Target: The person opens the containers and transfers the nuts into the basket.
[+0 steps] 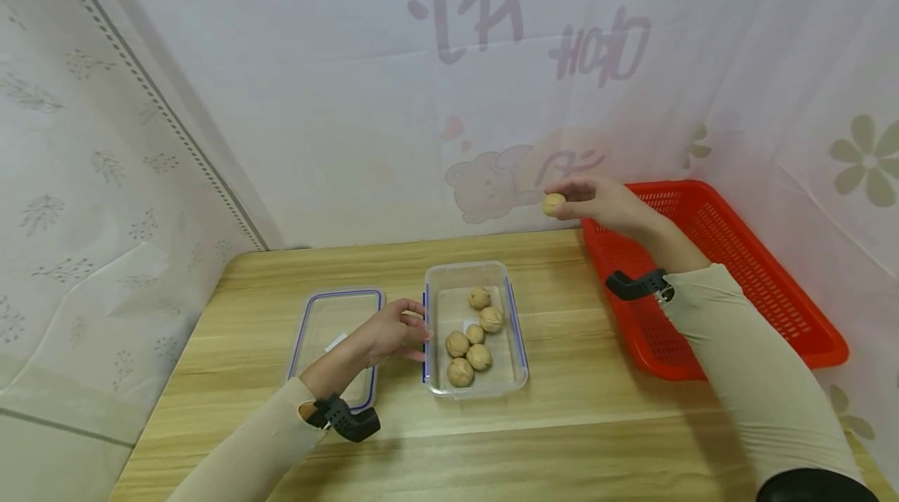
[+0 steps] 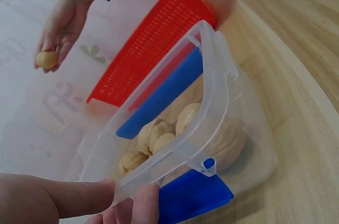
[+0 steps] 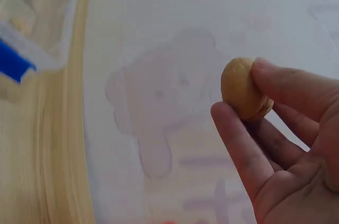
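Note:
In the head view, a walnut (image 1: pixel 554 204) is pinched between the thumb and fingers of my right hand (image 1: pixel 607 209), raised beside the far left corner of the red basket (image 1: pixel 755 252). The right wrist view shows this walnut (image 3: pixel 243 89) close up, with the thumb on one side and fingertips on the other. My left hand (image 1: pixel 393 332) holds the left side of a clear plastic container (image 1: pixel 449 275), its thumb and fingers at the rim by a blue clasp (image 2: pixel 196 195). Several walnuts (image 1: pixel 479 357) lie inside the container.
A clear lid with a blue seal (image 1: pixel 344 297) lies on the wooden table (image 1: pixel 477 447), partly under my left forearm. My right forearm passes over the basket at the table's right. A printed curtain (image 1: pixel 337 135) hangs directly behind the table's far edge.

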`<state>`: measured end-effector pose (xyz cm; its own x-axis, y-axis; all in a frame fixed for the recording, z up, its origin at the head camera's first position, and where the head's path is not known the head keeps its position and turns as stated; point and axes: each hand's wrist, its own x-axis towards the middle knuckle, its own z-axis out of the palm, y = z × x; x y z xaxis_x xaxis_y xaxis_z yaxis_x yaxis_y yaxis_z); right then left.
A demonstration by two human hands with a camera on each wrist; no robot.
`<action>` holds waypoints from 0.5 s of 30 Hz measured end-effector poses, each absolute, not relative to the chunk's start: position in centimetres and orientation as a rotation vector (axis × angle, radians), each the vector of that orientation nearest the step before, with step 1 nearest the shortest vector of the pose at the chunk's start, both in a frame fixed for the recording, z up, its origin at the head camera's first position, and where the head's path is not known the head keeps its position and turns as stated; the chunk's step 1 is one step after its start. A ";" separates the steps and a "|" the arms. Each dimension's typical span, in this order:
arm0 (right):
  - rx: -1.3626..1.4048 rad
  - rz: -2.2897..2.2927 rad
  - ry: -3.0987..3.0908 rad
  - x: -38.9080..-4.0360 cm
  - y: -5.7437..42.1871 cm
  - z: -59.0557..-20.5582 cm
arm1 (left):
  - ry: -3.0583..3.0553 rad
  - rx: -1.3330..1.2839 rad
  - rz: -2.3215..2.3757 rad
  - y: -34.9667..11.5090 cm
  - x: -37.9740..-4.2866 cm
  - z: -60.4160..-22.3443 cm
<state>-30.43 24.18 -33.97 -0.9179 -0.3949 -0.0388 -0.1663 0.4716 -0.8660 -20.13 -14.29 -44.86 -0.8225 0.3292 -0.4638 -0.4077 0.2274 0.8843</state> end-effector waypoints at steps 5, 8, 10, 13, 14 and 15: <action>-0.352 -1.449 2.495 -30.8 27.1 -34.6 | 1.928 -0.072 1.655 -14.3 -20.0 -44.8; -0.279 -1.424 2.524 -31.1 29.0 -35.4 | 1.928 -0.077 1.650 -14.2 -20.0 -44.8; -0.251 -1.404 2.550 -31.4 30.1 -36.0 | 1.929 -0.079 1.645 -14.2 -20.1 -44.8; -0.238 -1.399 2.584 -31.9 31.5 -37.0 | 1.931 -0.077 1.641 -14.1 -20.2 -44.7; -0.227 -1.388 2.600 -32.0 31.9 -37.4 | 1.933 -0.075 1.639 -14.2 -20.2 -44.7; -0.220 -1.394 2.603 -32.1 32.2 -37.8 | 1.934 -0.074 1.638 -14.2 -20.2 -44.8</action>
